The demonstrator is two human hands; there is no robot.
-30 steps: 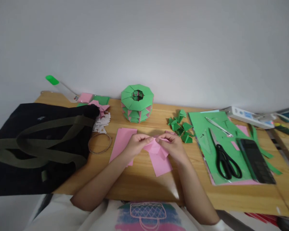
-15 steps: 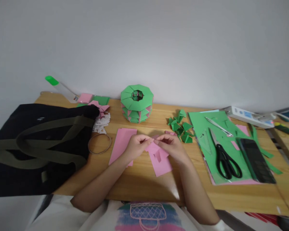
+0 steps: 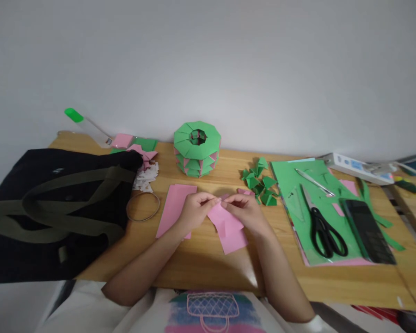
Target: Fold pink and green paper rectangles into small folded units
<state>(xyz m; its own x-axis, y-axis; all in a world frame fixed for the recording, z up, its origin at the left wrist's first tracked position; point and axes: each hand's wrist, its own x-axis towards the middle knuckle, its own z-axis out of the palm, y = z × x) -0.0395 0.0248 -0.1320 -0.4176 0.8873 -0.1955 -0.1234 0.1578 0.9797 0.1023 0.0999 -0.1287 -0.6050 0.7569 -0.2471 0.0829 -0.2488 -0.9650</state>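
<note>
Between both hands is a piece of pink paper [image 3: 226, 219], pinched along its upper edge. My left hand [image 3: 198, 210] closes thumb and fingertips on it from the left. From the right, my right hand [image 3: 246, 212] pinches the same edge close by. The lower part of the piece hangs over another pink sheet [image 3: 235, 243] on the table. A stack of pink paper strips [image 3: 174, 210] lies beside my left hand, partly behind the wrist. Past my right hand lie several folded green paper pieces [image 3: 260, 182]. The fingertips hide the pinched edge.
At the back stands a round green and pink folded-paper model [image 3: 198, 150]. A black bag [image 3: 55, 208] covers the left side, with a thin ring [image 3: 143, 206] next to it. On the right are black scissors [image 3: 321, 231], a phone [image 3: 369, 231], a pen [image 3: 314, 181] and a power strip [image 3: 357, 167].
The pink paper in my hands has turned a little and now shows a broader, flatter face hanging lower. My hands stay pinched in almost the same place.
</note>
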